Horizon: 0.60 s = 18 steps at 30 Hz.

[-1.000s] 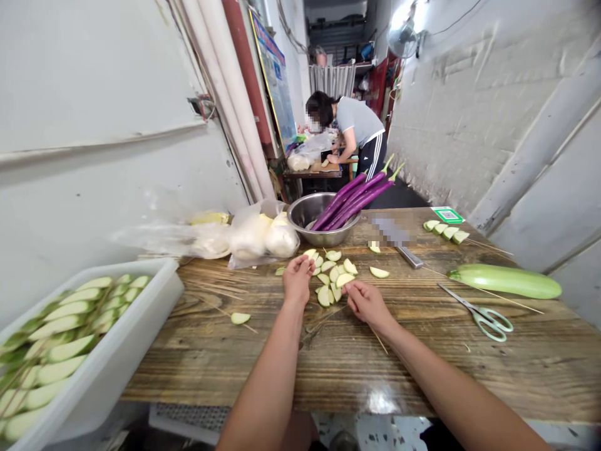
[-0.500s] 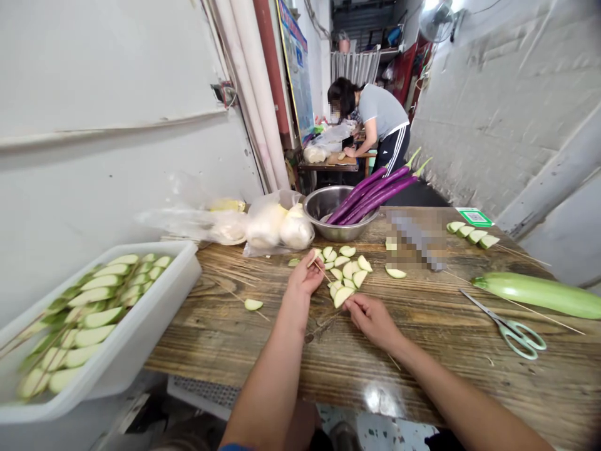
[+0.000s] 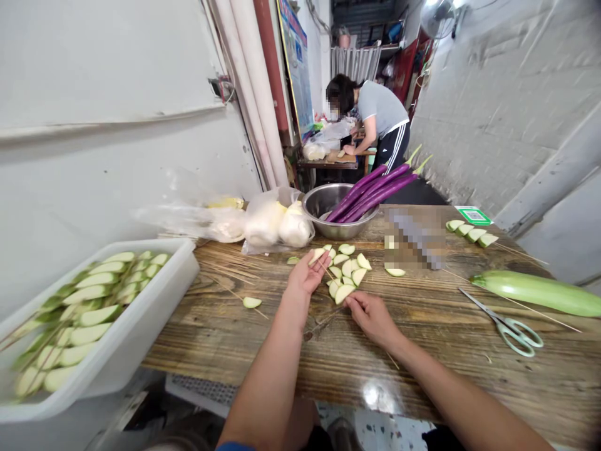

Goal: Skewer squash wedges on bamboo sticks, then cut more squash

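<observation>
Head view, near to far: one brown wooden table with visible grain [image 3: 211, 344]; at its left, one white plastic rectangular tub [image 3: 162, 308] of skewered, green-edged pale slices [image 3: 101, 289]. Right hand [image 3: 372, 318]: fingers closed on one thin wooden skewer [image 3: 393, 361], its end showing below the palm; one half-round slice [image 3: 344, 294] at the fingertips, whether pinched cannot be told. Left hand [image 3: 303, 277]: thumb and fingers gripping one pale slice [image 3: 317, 255], palm partly turned up. Between and just beyond the hands, one loose cluster of green-rimmed half-round slices [image 3: 347, 268]. To the right, scissors with pale green handles [image 3: 520, 338] and, beyond, one long light-green gourd [image 3: 539, 294]. Farther, one round steel bowl [image 3: 340, 232] with long purple eggplants [image 3: 375, 193], beside one clear plastic bag of white contents [image 3: 264, 227]. Background: one person in a grey top [image 3: 385, 109], bent over another table.
</observation>
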### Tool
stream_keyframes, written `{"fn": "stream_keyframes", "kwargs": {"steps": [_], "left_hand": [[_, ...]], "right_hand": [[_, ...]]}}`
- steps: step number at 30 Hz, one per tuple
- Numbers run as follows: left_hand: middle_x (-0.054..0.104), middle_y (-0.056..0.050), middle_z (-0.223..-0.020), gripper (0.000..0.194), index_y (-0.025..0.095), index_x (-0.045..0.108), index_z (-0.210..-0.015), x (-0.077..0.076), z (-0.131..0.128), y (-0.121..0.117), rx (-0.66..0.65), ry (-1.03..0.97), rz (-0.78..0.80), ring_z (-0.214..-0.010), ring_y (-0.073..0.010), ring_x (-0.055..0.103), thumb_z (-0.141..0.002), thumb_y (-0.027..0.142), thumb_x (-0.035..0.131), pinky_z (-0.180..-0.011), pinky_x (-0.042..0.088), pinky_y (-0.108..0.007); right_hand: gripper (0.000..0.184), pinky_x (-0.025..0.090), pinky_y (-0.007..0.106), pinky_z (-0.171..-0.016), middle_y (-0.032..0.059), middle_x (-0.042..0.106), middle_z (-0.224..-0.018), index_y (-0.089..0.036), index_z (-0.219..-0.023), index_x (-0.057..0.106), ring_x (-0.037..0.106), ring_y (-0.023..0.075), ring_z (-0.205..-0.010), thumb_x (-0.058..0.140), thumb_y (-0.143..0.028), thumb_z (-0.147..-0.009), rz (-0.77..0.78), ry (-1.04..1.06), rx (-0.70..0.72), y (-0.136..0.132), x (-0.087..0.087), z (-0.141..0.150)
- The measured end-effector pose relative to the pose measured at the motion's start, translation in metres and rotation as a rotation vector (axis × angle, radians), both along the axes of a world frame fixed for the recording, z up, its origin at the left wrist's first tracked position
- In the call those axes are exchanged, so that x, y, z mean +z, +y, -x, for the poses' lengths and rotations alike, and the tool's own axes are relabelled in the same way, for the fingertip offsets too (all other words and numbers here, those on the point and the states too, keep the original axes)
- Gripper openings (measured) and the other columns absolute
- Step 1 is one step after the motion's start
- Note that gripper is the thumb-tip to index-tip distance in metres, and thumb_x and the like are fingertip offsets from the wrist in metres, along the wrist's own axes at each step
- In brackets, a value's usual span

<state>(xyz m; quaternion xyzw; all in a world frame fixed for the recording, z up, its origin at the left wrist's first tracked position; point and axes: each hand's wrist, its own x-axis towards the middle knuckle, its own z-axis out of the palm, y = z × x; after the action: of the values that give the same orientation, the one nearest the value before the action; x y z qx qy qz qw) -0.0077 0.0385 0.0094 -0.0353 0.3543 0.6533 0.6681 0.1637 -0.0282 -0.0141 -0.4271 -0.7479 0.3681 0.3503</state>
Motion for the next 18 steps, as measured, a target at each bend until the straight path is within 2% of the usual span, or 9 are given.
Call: {"fn": "stream_keyframes", "kwargs": {"steps": [18], "left_hand": [[0.064, -0.018, -0.093, 0.004, 0.009, 0.052, -0.082, -0.0029, -0.0021, 0.0016, -0.017, 0.044, -0.011, -0.092, -0.0241, 0.062, -0.080, 0.008, 0.049, -0.069, 0.055, -0.031]], "right_hand": [[0.027, 0.030, 0.021, -0.051, -0.0026, 0.047, -0.053, -0.017, -0.066, 0.055, 0.042, 0.0109, -0.051, 0.039, -0.030, -0.083, 0.023, -0.002, -0.011, 0.0003, -0.0018, 0.0011]]}}
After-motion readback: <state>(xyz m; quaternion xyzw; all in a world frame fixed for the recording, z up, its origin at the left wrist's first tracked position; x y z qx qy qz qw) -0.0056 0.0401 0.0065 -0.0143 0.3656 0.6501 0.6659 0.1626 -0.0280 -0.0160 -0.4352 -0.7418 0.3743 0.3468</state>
